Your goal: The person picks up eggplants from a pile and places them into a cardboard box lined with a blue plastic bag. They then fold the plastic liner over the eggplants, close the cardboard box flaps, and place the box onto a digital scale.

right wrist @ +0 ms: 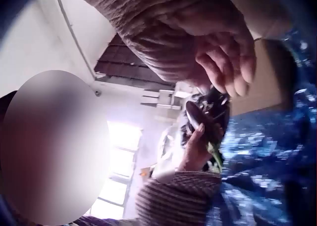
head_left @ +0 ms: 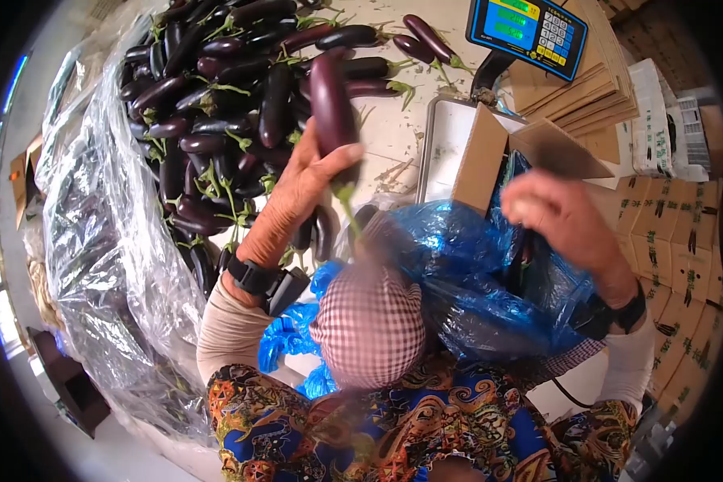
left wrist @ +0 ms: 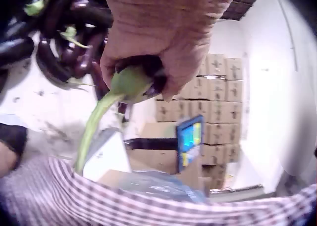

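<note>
My left hand [head_left: 304, 170] grips a dark purple eggplant [head_left: 332, 100] in front of the head, its fat end pointing away and its green stem toward the body. In the left wrist view the eggplant's green cap [left wrist: 131, 82] and long stem show below the fist. Over a cardboard box [head_left: 480, 161] lined with blue plastic, my right hand [head_left: 562, 217] hovers with loosely bent fingers and nothing in them. The right wrist view shows those fingers [right wrist: 223, 67] beside the box wall. Inside the blue liner [head_left: 474, 281], dark eggplants partly show.
A large heap of eggplants [head_left: 209, 124] covers the table's left part, beside clear plastic sheeting [head_left: 96, 233]. A scale display [head_left: 528, 34] stands behind the box on its post. Flat cardboard [head_left: 566, 96] lies behind it, and stacked cartons [head_left: 671, 233] stand at the right.
</note>
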{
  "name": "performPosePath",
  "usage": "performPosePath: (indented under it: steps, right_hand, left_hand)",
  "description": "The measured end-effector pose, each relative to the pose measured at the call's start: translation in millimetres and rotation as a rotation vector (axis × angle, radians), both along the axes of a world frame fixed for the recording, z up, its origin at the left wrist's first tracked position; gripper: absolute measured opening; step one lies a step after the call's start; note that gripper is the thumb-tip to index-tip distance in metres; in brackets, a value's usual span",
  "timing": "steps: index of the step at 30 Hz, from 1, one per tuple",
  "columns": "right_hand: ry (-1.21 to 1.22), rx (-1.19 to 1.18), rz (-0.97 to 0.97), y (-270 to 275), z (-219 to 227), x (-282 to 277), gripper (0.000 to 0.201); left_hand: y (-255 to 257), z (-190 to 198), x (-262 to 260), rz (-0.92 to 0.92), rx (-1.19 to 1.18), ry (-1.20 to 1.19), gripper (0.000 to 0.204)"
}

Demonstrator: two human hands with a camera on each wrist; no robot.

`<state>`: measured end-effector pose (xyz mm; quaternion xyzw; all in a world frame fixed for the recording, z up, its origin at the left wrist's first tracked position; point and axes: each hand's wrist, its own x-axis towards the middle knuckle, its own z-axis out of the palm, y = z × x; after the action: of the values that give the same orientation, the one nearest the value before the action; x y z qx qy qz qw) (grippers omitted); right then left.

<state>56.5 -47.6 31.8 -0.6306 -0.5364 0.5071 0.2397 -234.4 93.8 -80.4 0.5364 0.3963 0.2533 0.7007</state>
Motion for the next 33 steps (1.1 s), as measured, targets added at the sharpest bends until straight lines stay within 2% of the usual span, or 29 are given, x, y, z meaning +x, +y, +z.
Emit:
performPosePath:
  steps: [2,3,4,5,6,7,8,9,11,13,15,16,19,20,21,23,25,26,27,30,31,33]
  right_hand:
    - [-0.252,-0.189,0.218,-31,-20,22,0.016]
    - [-0.252,-0.188,0.211,-48,-32,30,0.016]
    - [-0.392,-0.144,0.247,-65,-45,36,0.016]
    - [-0.534,-0.104,0.276,-79,-55,41,0.015]
    - [-0.534,-0.112,0.256,-88,-63,43,0.015]
    - [-0.611,0.007,0.195,-98,-70,45,0.016]
    - [-0.686,0.124,0.137,-106,-74,47,0.017]
    - [-0.679,0.110,0.123,-105,-70,47,0.017]
    - [-0.582,0.142,0.215,-88,-52,44,0.022]
    - [-0.493,0.091,0.192,-63,-45,40,0.022]
    - [-0.399,0.035,0.184,-50,-45,39,0.022]
    - [-0.322,0.031,0.203,-46,-46,38,0.022]
    - [-0.220,-0.004,0.239,-49,-59,45,0.024]
    - [-0.219,-0.045,0.258,-53,-63,48,0.025]
    - [-0.219,-0.087,0.273,-56,-65,50,0.026]
    - [-0.225,-0.148,0.286,-57,-60,57,0.027]
    - [-0.111,-0.196,0.203,-54,-57,65,0.028]
    - [-0.082,-0.303,0.160,-50,-55,68,0.029]
    - [-0.081,-0.309,0.154,-49,-58,71,0.029]
    - [-0.078,-0.306,0.067,-54,-65,79,0.030]
    - [-0.087,-0.320,0.058,-55,-64,80,0.031]
    - [-0.112,-0.326,0.039,-64,-63,80,0.032]
  left_hand:
    - [9,-66,-18,0.050,0.056,0.141,0.064]
    - [9,-102,-27,0.063,0.047,0.248,0.062]
    - [6,-153,-41,0.033,0.064,0.382,0.062]
    - [0,-187,-50,-0.002,0.082,0.514,0.063]
    - [-7,-191,-50,-0.126,0.162,0.677,0.063]
    - [-16,-194,-50,-0.254,0.243,0.839,0.062]
    - [-23,-201,-50,-0.304,0.278,0.867,0.065]
    - [-29,-211,-50,-0.354,0.314,0.897,0.068]
    - [-27,-235,-49,-0.431,0.278,0.976,0.065]
    - [-14,-248,-48,-0.558,0.810,0.883,0.065]
    - [18,-233,-10,-0.433,1.080,0.625,0.052]
    - [38,-195,23,-0.505,0.888,0.679,0.045]
    - [89,-155,98,-0.592,0.858,0.725,0.037]
    - [102,-151,117,-0.619,0.964,0.685,0.033]
    - [110,-144,137,-0.656,0.968,0.707,0.033]
    - [125,-165,166,-0.742,1.028,0.704,0.040]
    - [134,-185,192,-0.788,1.010,0.749,0.046]
    - [139,-193,202,-0.832,0.998,0.804,0.052]
    - [141,-201,210,-0.839,0.995,0.799,0.052]
    - [146,-215,241,-0.863,1.007,0.842,0.074]
    - [154,-231,254,-0.796,0.993,0.863,0.074]
    - [164,-224,277,-0.782,1.010,0.921,0.076]
